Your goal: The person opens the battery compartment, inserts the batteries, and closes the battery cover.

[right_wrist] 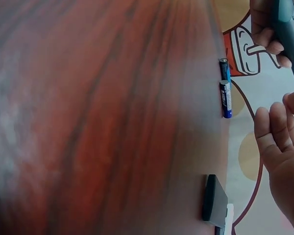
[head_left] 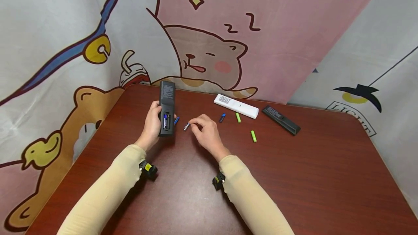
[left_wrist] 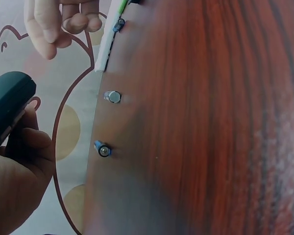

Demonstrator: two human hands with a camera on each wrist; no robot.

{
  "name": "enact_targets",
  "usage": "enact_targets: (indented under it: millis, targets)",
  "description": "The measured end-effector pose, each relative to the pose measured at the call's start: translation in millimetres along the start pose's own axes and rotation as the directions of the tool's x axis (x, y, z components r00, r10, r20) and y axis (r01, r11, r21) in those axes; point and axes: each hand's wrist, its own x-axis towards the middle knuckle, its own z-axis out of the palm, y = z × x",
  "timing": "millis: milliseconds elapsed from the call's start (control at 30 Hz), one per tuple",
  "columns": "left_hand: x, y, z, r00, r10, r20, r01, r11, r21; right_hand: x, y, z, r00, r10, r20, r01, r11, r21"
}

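Observation:
A dark remote control (head_left: 167,106) stands raised in my left hand (head_left: 152,123), which grips it from the side, fingers behind. Its battery compartment faces me uncovered. A blue battery (head_left: 165,122) lies in it; whether the darker space beside that one is filled, I cannot tell. My right hand (head_left: 206,133) hovers above the table, fingers loosely bent, with nothing visible between the fingertips in the right wrist view. Below the hands, a silver-and-blue battery (right_wrist: 226,99) and another blue battery (right_wrist: 224,70) lie on the table.
Toward the back lie a white remote (head_left: 236,106), a black remote (head_left: 281,120), two green batteries (head_left: 238,118) and a small flat black piece (right_wrist: 214,200) with something blue at its far end. A cartoon-printed cloth (head_left: 277,46) hangs behind the table (head_left: 313,177).

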Motion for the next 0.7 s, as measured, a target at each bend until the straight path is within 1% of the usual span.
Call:
enact_targets:
  millis: [167,333,433,533,633,700]
  targets:
    - [1.9,-0.1,-0.1,1.0,0.0,0.0,0.0,1.0,0.022,0.7,0,1,0.998,0.033,0.057,-0.032,0.999,-0.029]
    - [3.3,-0.8,0.5,1.0,0.002,-0.005,-0.002,0.999,0.043,4.1,0,2,0.985,0.085,0.15,-0.07,0.992,-0.104]
    - [4.3,-1.6,0.4,1.0,-0.005,-0.009,0.005,0.999,0.048,7.0,1,3,0.973,0.105,0.207,-0.076,0.987,-0.144]
    - [5.1,-2.2,0.4,1.0,-0.009,-0.014,0.01,0.999,0.042,9.6,1,4,0.955,0.137,0.265,-0.089,0.979,-0.185]
    - [4.8,-2.7,-0.6,1.0,-0.005,-0.006,0.005,0.999,0.052,11.8,1,7,0.934,0.17,0.314,-0.099,0.968,-0.231]
    - [4.1,-3.0,-1.9,1.0,-0.005,-0.002,0.005,0.998,0.056,13.2,0,9,0.917,0.2,0.346,-0.11,0.959,-0.262]
